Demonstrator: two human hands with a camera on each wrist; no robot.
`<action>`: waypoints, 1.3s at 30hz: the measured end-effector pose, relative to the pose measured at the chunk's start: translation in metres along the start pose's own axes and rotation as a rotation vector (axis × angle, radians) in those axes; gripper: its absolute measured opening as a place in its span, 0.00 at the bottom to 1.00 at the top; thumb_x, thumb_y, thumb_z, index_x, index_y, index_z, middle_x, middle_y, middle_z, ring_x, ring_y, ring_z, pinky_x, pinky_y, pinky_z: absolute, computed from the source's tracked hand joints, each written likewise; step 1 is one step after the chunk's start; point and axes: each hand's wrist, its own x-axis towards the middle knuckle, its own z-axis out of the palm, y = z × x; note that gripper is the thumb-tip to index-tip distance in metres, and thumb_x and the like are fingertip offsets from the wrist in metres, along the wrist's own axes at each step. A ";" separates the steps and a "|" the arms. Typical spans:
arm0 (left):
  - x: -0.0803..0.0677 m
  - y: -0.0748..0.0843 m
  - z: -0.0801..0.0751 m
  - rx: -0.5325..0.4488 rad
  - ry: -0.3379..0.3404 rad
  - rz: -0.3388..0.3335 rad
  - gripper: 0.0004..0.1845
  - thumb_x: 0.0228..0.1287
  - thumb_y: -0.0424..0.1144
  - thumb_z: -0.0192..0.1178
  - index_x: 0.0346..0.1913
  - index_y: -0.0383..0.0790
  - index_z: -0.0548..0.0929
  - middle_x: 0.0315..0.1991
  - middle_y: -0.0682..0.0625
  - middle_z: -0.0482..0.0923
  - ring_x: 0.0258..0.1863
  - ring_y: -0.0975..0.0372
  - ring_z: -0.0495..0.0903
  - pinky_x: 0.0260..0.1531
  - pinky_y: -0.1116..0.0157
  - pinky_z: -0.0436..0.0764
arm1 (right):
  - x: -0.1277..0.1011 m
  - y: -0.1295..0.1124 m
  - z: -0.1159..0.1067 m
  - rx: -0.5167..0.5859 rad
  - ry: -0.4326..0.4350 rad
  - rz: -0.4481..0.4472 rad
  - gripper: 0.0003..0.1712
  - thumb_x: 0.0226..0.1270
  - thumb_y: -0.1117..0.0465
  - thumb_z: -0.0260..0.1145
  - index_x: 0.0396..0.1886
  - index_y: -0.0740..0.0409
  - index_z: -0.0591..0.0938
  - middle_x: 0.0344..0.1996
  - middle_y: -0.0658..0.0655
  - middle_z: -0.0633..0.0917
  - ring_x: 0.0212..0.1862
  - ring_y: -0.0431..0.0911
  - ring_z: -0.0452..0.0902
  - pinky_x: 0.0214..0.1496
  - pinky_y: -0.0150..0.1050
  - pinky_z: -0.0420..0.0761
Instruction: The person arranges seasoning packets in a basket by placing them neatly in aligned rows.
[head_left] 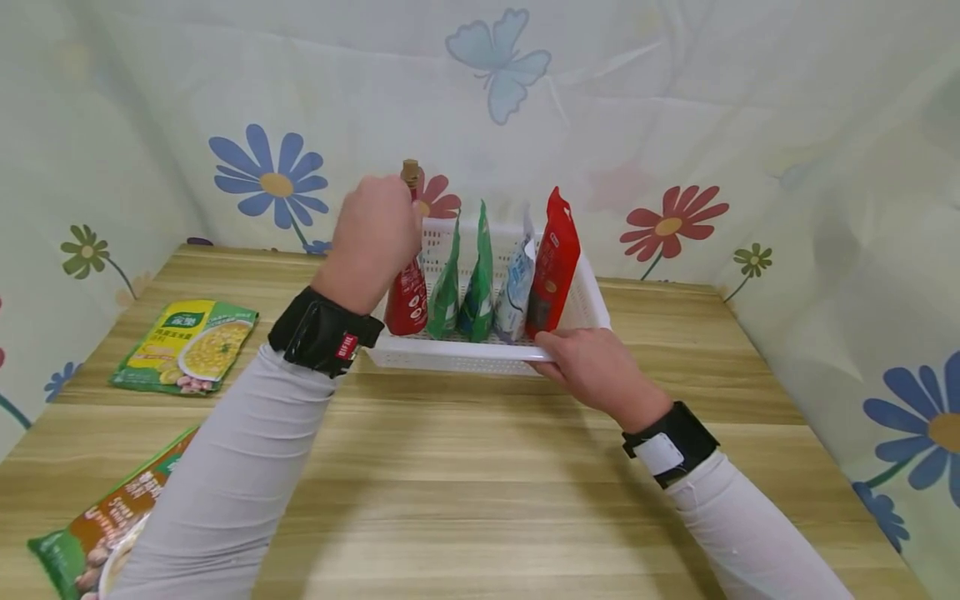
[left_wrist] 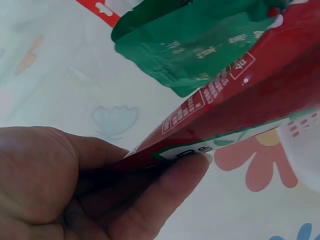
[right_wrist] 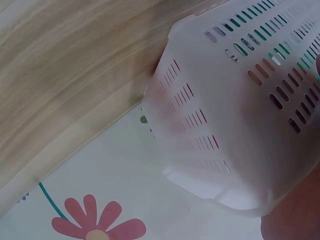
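A white plastic basket (head_left: 457,352) with slotted walls stands toward the back of the table. My left hand (head_left: 377,237) pinches the upper part of a red packet (head_left: 407,304) at the basket's left end; in the left wrist view the thumb and fingers grip its edge. To its right, two green packets (head_left: 477,292), a white-and-blue packet (head_left: 516,292) and a red packet with a dark lower part (head_left: 553,267) stand upright in a row inside the basket. My right hand (head_left: 596,367) holds the basket's front rim near the right corner.
On the left of the wooden table (head_left: 465,483) lies a yellow-and-green soup packet (head_left: 187,346). A brown-and-green packet (head_left: 112,525) lies closer, partly hidden by my left sleeve. A flower-printed cloth (head_left: 375,83) hangs behind and at both sides.
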 end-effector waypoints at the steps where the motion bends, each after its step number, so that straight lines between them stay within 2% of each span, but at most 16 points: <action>1: 0.002 -0.001 0.002 -0.002 -0.004 0.002 0.18 0.77 0.42 0.52 0.49 0.28 0.84 0.44 0.37 0.87 0.41 0.48 0.89 0.45 0.53 0.88 | 0.000 0.000 0.000 -0.001 0.003 0.000 0.16 0.66 0.47 0.74 0.40 0.51 0.80 0.28 0.51 0.86 0.26 0.44 0.75 0.29 0.36 0.76; 12: 0.018 -0.010 0.022 -0.042 -0.049 -0.031 0.17 0.75 0.38 0.52 0.51 0.27 0.84 0.48 0.36 0.85 0.43 0.48 0.89 0.49 0.53 0.87 | -0.001 -0.001 0.001 -0.006 0.019 0.004 0.15 0.66 0.47 0.74 0.40 0.51 0.81 0.30 0.52 0.87 0.27 0.45 0.77 0.31 0.37 0.78; 20: 0.023 -0.013 0.031 -0.028 -0.024 -0.033 0.16 0.76 0.38 0.52 0.47 0.27 0.85 0.41 0.37 0.85 0.41 0.49 0.88 0.47 0.55 0.88 | 0.000 -0.002 0.001 0.000 0.014 0.010 0.15 0.66 0.47 0.73 0.41 0.51 0.81 0.30 0.51 0.88 0.27 0.45 0.79 0.32 0.37 0.80; 27: 0.024 -0.014 0.036 -0.068 -0.006 -0.034 0.17 0.76 0.39 0.54 0.51 0.27 0.84 0.45 0.36 0.86 0.42 0.48 0.89 0.48 0.54 0.88 | 0.000 -0.002 0.001 -0.006 0.027 0.004 0.15 0.66 0.47 0.73 0.40 0.52 0.81 0.29 0.52 0.87 0.26 0.45 0.78 0.30 0.36 0.78; 34: 0.024 -0.015 0.039 -0.104 -0.065 -0.050 0.18 0.76 0.40 0.56 0.55 0.27 0.82 0.48 0.36 0.86 0.47 0.48 0.89 0.53 0.53 0.86 | 0.000 0.000 0.001 0.002 0.014 0.011 0.16 0.66 0.47 0.73 0.42 0.52 0.81 0.31 0.52 0.88 0.27 0.45 0.79 0.31 0.37 0.80; 39: 0.023 -0.016 0.040 -0.096 -0.118 -0.072 0.19 0.75 0.40 0.56 0.58 0.28 0.81 0.51 0.36 0.84 0.46 0.48 0.87 0.51 0.52 0.87 | 0.000 -0.001 -0.001 0.006 0.007 0.013 0.16 0.66 0.47 0.74 0.43 0.52 0.82 0.32 0.52 0.89 0.27 0.45 0.79 0.32 0.38 0.81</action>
